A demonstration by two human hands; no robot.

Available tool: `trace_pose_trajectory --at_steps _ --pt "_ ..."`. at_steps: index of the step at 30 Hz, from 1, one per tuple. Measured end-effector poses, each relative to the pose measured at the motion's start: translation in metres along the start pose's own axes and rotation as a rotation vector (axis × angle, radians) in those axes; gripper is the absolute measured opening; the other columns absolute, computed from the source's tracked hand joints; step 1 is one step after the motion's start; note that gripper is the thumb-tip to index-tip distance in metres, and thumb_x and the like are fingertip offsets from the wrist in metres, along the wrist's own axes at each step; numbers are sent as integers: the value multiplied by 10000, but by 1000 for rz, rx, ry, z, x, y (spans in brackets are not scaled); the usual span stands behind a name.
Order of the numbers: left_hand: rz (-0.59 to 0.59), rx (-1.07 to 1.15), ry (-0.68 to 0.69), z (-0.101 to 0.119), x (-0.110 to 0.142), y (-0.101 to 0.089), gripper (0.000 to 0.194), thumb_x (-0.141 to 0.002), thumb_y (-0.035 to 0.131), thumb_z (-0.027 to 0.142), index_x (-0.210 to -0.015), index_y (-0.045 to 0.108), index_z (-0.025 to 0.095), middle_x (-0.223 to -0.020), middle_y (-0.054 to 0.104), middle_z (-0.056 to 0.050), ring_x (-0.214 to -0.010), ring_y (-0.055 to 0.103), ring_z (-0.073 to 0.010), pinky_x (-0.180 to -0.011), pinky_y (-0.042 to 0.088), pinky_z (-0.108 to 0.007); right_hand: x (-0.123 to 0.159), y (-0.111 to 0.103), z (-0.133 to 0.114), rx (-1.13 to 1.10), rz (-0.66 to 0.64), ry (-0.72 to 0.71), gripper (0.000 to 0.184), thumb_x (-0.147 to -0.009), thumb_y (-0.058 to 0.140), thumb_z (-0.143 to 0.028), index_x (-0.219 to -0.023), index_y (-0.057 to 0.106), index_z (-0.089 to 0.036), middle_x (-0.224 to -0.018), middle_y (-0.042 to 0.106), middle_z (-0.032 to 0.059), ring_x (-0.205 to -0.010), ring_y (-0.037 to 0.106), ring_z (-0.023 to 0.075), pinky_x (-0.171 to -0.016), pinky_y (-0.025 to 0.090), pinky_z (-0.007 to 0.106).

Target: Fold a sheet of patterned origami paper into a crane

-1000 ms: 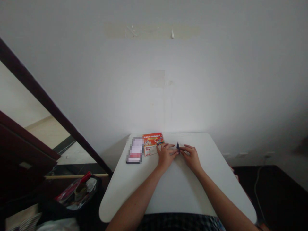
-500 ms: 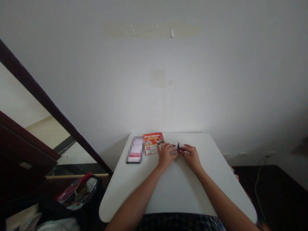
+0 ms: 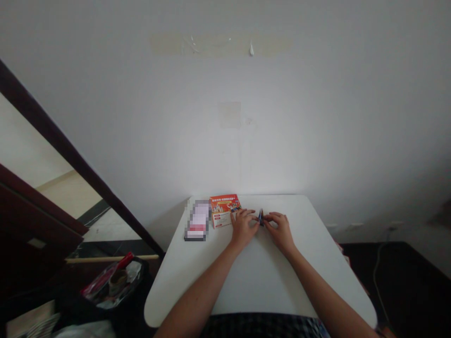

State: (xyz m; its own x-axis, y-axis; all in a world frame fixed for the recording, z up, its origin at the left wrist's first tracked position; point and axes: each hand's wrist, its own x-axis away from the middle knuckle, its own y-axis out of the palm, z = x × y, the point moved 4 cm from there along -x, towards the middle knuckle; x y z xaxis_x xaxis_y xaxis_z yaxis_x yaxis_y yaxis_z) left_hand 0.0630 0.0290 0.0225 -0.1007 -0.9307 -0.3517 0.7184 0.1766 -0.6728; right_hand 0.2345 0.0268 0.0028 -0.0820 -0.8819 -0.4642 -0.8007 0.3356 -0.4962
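Observation:
Between my two hands stands a small, dark, pointed folded piece (image 3: 261, 218), perhaps paper, with bluish and reddish patches; its exact kind is too small to make out. My left hand (image 3: 243, 228) pinches its left side between thumb and fingers. From the other side, the thumb and fingertips of my right hand (image 3: 281, 230) close on it. A red and white printed leaflet (image 3: 221, 213) lies just left of my left hand, its right part partly covered by those fingers.
A phone-like slab with a pixelated screen (image 3: 198, 220) lies left of the leaflet on the white table (image 3: 260, 281). The wall (image 3: 282, 141) rises behind the table's far edge. A bag of odds and ends (image 3: 118, 281) sits on the floor at left.
The folded piece has spread apart a little, showing more of its coloured faces and a wider base. Both hands have hardly moved and keep their pinch.

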Motion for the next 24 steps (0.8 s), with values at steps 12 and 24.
trace_pose_trajectory --at_steps 12,24 --pt "-29 -20 52 -5 -4 2 79 -782 724 192 -813 749 260 -1365 597 -3 -1315 408 -267 -1145 230 -549 3 1 -7 18 -59 7 223 -846 569 -387 -913 741 -264 -944 730 58 -998 619 254 -1071 301 540" --pt "63 1 39 -7 -3 2 38 -789 737 275 -818 758 264 -1253 629 -30 -1233 493 -240 -1113 290 -480 3 -2 -12 44 -84 10 219 -828 580 -409 -871 736 -262 -945 736 53 -1015 610 269 -1104 229 590"
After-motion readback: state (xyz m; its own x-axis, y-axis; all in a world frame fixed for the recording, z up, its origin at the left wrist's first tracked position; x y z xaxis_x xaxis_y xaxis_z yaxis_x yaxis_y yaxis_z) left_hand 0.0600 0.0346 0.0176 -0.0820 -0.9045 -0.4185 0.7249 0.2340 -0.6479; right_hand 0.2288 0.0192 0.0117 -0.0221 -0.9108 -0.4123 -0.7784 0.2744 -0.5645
